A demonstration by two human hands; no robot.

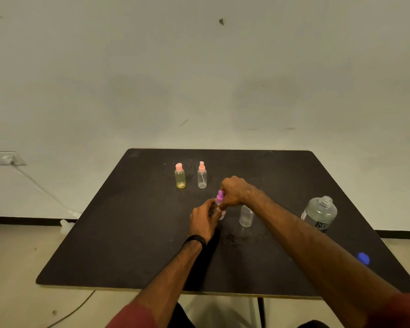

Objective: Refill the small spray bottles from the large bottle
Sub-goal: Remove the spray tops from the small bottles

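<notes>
On the table [128, 233], the left hand [202, 218] grips a small clear bottle [221, 215] while the right hand [234, 190] pinches its purple sprayer [220, 197]. The big bottle [320, 214] stands uncapped at right; its dark label is too blurred to read. A blue cap [363, 258] lies nearby.

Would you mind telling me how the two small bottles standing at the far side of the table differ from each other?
The yellow bottle has a tinted yellow-green body, while the clear bottle beside it is colourless. The yellow bottle carries a plain rounded pink cap; the clear bottle carries a narrower pink spray top, with a thin tube visible inside. Both stand upright, capped and untouched on the dark table, similar in size.
</notes>
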